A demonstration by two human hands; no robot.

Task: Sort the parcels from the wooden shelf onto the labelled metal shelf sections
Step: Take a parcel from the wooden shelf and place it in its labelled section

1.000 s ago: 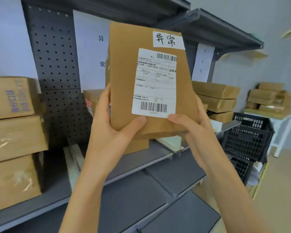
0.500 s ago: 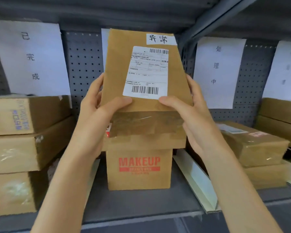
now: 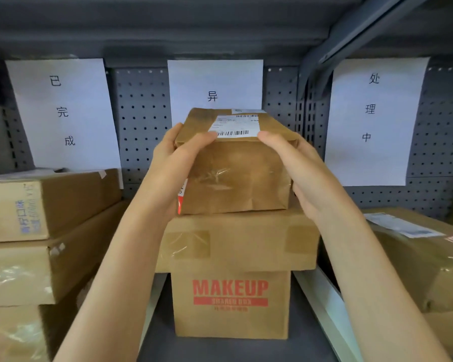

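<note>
A brown cardboard parcel [image 3: 236, 176] with a white shipping label on top lies flat on a stack in the middle section of the grey metal shelf [image 3: 220, 348]. My left hand [image 3: 173, 163] grips its left side with the thumb over the top front edge. My right hand [image 3: 301, 168] grips its right side the same way. Under it lie a flat taped box [image 3: 238, 241] and a box printed MAKEUP [image 3: 230, 304]. A white paper sign [image 3: 215, 84] hangs on the pegboard behind this stack, partly hidden by the parcel.
Stacked brown boxes [image 3: 37, 231] fill the left section under another paper sign [image 3: 63, 111]. The right section holds more parcels [image 3: 416, 257] under a third sign [image 3: 372, 121]. White dividers [image 3: 322, 304] separate the sections. An upper shelf [image 3: 168, 22] hangs close overhead.
The parcel was held upright with its label facing me; it has now been tipped flat and lowered onto the middle stack. My view has moved closer to the shelf.
</note>
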